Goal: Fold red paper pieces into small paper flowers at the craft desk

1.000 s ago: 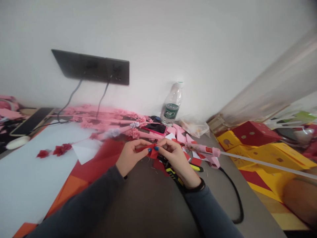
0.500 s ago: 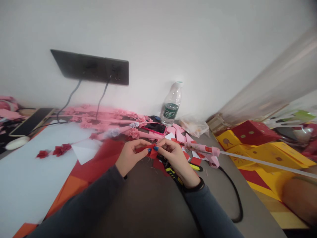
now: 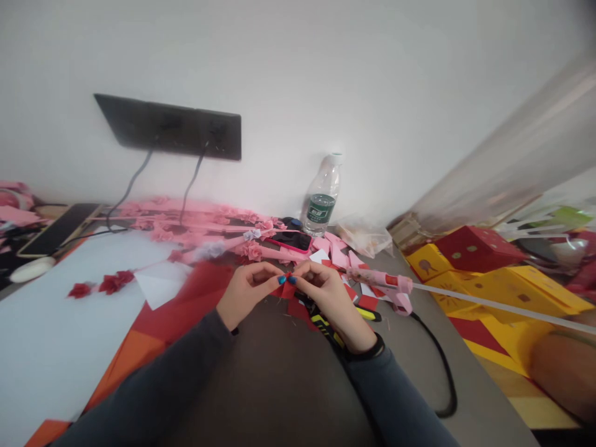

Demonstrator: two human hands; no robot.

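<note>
Between my fingertips is a small piece of red paper [image 3: 288, 287], pinched from both sides. My left hand [image 3: 249, 292] is closed on its left edge, thumb against the fingers. On the other edge, my right hand [image 3: 328, 298] pinches the paper the same way, its thumbnail almost meeting the left one. Black-and-yellow pliers [image 3: 322, 324] lie under my right hand and are partly hidden by it. To the right rests a pink hot glue gun [image 3: 379, 279] with a long white glue stick [image 3: 493, 305] sticking out of its back.
A water bottle [image 3: 321, 202] stands against the wall, behind a pink-cased phone [image 3: 292, 240]. Pink paper flowers on stems [image 3: 218, 217] lie along the back. Red paper flowers [image 3: 115, 281] rest on white sheets at left. Yellow and red boxes [image 3: 484, 254] and another person's arm [image 3: 565, 366] are at right.
My thumbs have come closer together over the red paper, and less of it shows above my fingertips. The other things lie where they were.
</note>
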